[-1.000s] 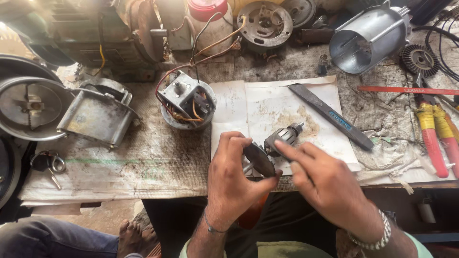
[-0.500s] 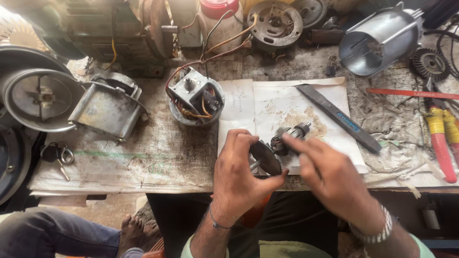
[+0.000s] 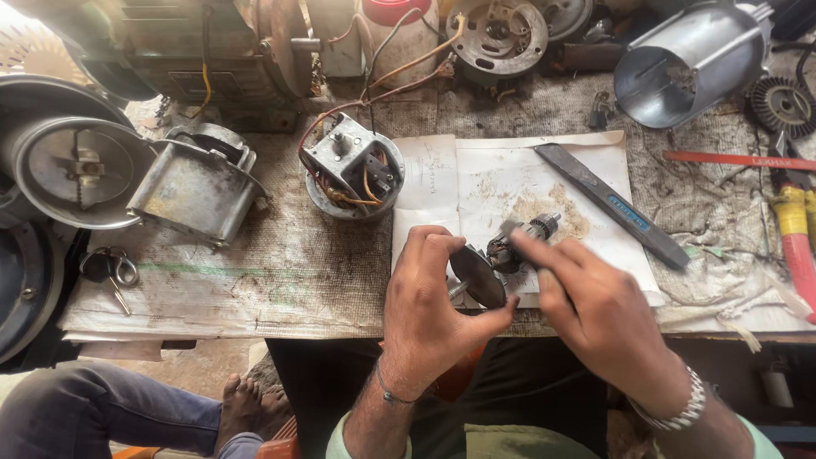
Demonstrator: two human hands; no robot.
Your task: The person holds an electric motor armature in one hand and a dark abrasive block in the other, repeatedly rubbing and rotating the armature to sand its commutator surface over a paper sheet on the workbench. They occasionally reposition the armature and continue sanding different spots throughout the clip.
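My left hand (image 3: 433, 310) grips a small motor armature (image 3: 501, 259) by its dark round fan end, holding it just above the front edge of the bench. My right hand (image 3: 595, 310) has its fingers stretched along the armature's windings, the fingertips touching the part near its shaft end. The armature hangs over a stained white paper sheet (image 3: 510, 183). A long dark flat file (image 3: 612, 204) lies diagonally on that sheet, beyond my right hand.
A small motor with loose coloured wires (image 3: 350, 170) stands left of the paper. A grey metal housing (image 3: 197, 189) and round discs (image 3: 72, 170) lie at left, keys (image 3: 110, 270) near the edge. A metal cylinder (image 3: 684, 64) sits back right, red-handled tools (image 3: 795, 234) at right. Another person's foot (image 3: 242, 404) shows below.
My view has shifted slightly. My right fingers have slid further along the armature toward its shaft end; my left hand keeps its hold on the fan end.
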